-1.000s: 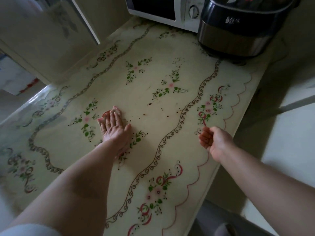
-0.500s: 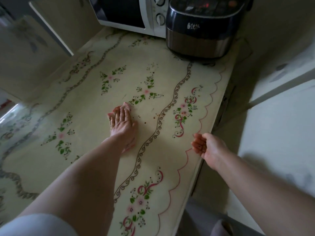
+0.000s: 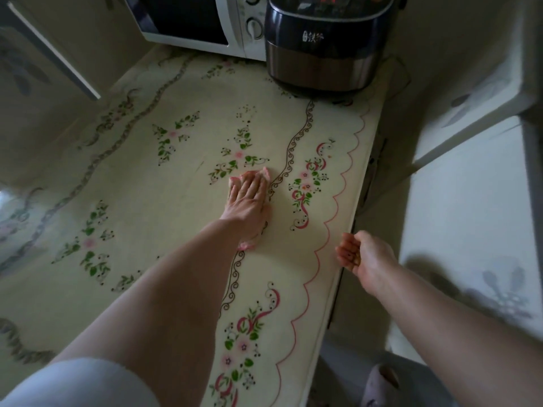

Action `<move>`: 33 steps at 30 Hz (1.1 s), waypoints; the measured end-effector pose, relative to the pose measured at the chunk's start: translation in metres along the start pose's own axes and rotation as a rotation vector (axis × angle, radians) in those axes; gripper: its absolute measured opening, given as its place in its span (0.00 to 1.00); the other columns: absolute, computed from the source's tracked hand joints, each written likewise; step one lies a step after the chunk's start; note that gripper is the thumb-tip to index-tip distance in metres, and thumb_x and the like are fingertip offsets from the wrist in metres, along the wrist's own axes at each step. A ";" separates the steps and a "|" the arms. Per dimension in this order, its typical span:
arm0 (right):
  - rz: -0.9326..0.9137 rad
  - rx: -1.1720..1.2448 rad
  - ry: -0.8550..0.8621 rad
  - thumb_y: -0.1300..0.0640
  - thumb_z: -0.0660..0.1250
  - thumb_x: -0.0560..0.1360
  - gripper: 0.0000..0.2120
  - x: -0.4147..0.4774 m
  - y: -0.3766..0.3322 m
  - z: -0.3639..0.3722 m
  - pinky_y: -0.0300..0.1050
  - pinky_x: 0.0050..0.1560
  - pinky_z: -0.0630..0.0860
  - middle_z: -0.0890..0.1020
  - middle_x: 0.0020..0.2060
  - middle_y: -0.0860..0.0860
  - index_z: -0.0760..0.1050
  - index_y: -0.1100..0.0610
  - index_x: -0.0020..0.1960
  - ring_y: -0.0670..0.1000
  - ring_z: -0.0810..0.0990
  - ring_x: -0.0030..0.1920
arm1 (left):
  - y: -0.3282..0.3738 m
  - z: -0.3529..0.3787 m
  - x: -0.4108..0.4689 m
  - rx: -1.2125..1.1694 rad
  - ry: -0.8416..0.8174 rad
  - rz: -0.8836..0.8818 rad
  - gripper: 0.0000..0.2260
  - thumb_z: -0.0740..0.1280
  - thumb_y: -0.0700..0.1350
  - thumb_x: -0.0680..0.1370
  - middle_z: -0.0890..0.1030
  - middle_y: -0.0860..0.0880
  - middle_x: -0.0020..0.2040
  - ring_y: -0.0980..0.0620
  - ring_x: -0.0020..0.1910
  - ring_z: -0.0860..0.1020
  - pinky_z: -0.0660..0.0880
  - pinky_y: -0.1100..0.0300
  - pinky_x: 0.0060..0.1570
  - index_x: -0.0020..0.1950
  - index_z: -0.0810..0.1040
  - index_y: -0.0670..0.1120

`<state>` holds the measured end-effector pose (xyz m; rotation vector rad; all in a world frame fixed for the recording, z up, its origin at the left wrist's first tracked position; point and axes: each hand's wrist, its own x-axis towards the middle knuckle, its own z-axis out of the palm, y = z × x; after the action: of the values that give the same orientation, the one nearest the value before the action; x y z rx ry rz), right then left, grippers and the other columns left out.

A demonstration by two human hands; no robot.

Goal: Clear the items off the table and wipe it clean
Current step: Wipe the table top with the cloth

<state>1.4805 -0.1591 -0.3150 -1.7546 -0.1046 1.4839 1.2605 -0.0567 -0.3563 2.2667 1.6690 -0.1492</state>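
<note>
Left hand point(image 3: 249, 198), fingers straight and flat, presses a pink cloth point(image 3: 245, 245) onto the table point(image 3: 176, 183); we see the cloth only as edges at the fingertips and beneath the wrist. At 4 o'clock from it, just off the table's scalloped edge, the right hand point(image 3: 363, 255) hangs palm-up, loosely cupped; we cannot tell whether it holds crumbs. At 12 o'clock stands the microwave point(image 3: 205, 22), at 1 o'clock the rice cooker point(image 3: 320, 48), both at the table's far end. We judge loose items cleared and wiping under way; how much surface remains unwiped we cannot tell.
</note>
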 end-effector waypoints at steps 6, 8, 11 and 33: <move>0.016 0.008 0.022 0.59 0.55 0.80 0.13 -0.002 0.009 -0.008 0.44 0.38 0.77 0.78 0.34 0.53 0.76 0.60 0.43 0.51 0.78 0.34 | 0.026 0.012 -0.003 0.000 0.028 0.196 0.28 0.49 0.51 0.83 0.40 0.47 0.79 0.49 0.76 0.34 0.28 0.52 0.70 0.79 0.40 0.48; 0.016 -0.003 0.033 0.59 0.56 0.80 0.13 -0.004 0.013 -0.011 0.44 0.38 0.76 0.78 0.34 0.54 0.76 0.61 0.43 0.51 0.77 0.34 | 0.032 0.014 -0.007 -0.009 0.041 0.262 0.27 0.49 0.51 0.83 0.42 0.49 0.79 0.51 0.77 0.36 0.29 0.54 0.71 0.79 0.42 0.48; 0.026 -0.006 0.043 0.59 0.55 0.80 0.13 -0.005 0.019 -0.016 0.45 0.39 0.77 0.78 0.35 0.54 0.76 0.61 0.44 0.52 0.77 0.34 | 0.039 0.017 -0.014 -0.057 0.053 0.314 0.25 0.50 0.49 0.84 0.45 0.52 0.79 0.54 0.77 0.39 0.30 0.56 0.71 0.79 0.46 0.50; 0.026 -0.040 0.017 0.60 0.54 0.81 0.14 -0.031 0.033 -0.019 0.43 0.36 0.76 0.78 0.34 0.55 0.75 0.61 0.43 0.51 0.77 0.33 | 0.043 -0.034 -0.065 -0.533 0.227 -0.190 0.20 0.63 0.39 0.79 0.77 0.47 0.63 0.52 0.52 0.76 0.76 0.60 0.47 0.70 0.71 0.54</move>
<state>1.4739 -0.2075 -0.3115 -1.8061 -0.1033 1.4944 1.2778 -0.1168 -0.2985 1.7765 1.7684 0.4724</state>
